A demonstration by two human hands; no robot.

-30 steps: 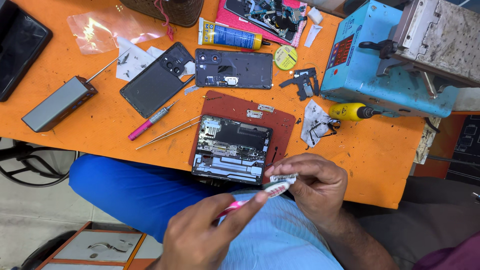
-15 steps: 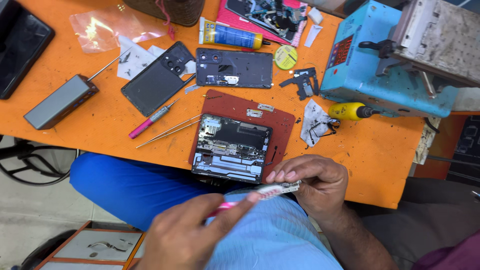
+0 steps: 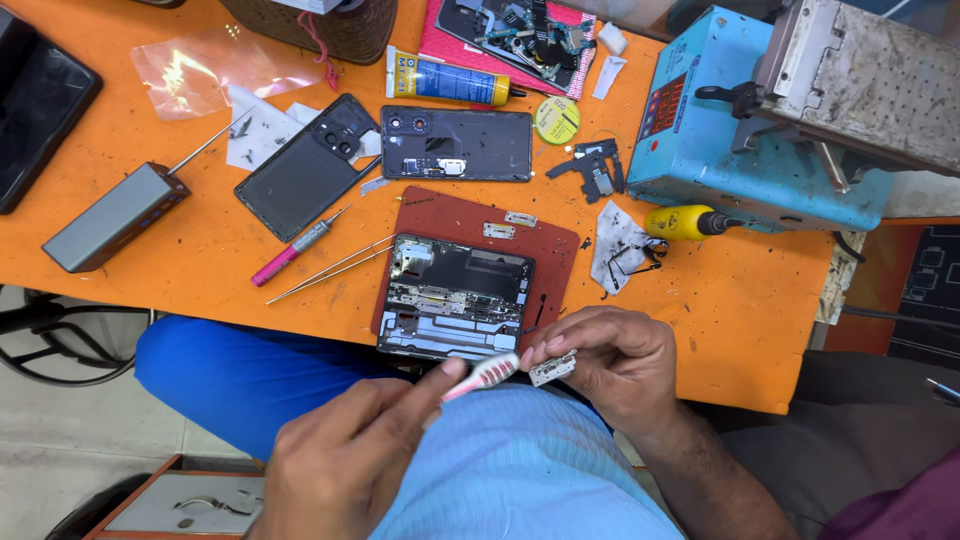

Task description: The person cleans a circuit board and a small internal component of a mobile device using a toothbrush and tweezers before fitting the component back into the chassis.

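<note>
Gripping pink brush (image 3: 483, 374) in left hand (image 3: 345, 450), right hand (image 3: 610, 365) pinching small metal part (image 3: 553, 369); opened phone (image 3: 455, 297) on counter (image 3: 740, 300).

Bare orange table (image 3: 740, 310) right of red mat (image 3: 470, 225): clear approach. Left approach obstructed by tweezers (image 3: 330, 270) & pink screwdriver (image 3: 290, 250). Opened phone (image 3: 455, 297) blocks centre.

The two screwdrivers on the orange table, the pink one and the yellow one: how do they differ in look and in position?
The pink screwdriver is slim like a pen, with a silver shaft; the yellow screwdriver has a thick, stubby handle with a black collar. The pink one lies slanted beside the tweezers, left of the opened phone; the yellow one lies nearly level against the blue machine, on the right. Both lie on the table, in neither hand.
</note>
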